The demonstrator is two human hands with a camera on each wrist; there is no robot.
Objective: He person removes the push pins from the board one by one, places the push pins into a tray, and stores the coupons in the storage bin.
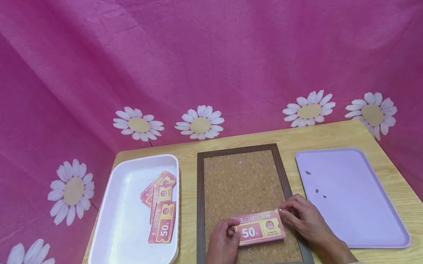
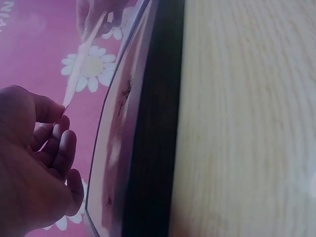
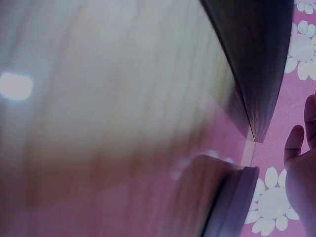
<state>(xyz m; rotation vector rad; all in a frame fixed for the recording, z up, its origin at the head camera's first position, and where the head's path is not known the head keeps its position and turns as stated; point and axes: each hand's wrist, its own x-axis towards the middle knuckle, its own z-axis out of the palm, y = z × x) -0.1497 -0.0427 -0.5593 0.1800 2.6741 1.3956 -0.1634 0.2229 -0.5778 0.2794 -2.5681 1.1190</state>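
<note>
A pink and yellow paper coupon (image 1: 258, 228) printed with "50" lies level over the lower part of a cork board (image 1: 243, 186). My left hand (image 1: 222, 245) pinches its left end between thumb and forefinger. At its upper right corner, my right hand (image 1: 307, 220) holds the other end with the fingertips. From the left wrist, the coupon (image 2: 79, 69) shows edge-on, above the board's surface, stretched between both hands. Only part of my right hand (image 3: 302, 163) appears in the right wrist view, where the coupon is out of sight.
To the left, a white tray (image 1: 115, 226) holds several similar coupons (image 1: 163, 222), overlapping. A lilac tray (image 1: 357, 201) on the right carries a few tiny dark-looking pieces (image 1: 317, 191), too small to identify. A dark frame (image 1: 279, 163) edges the board on the wooden table (image 1: 317, 135).
</note>
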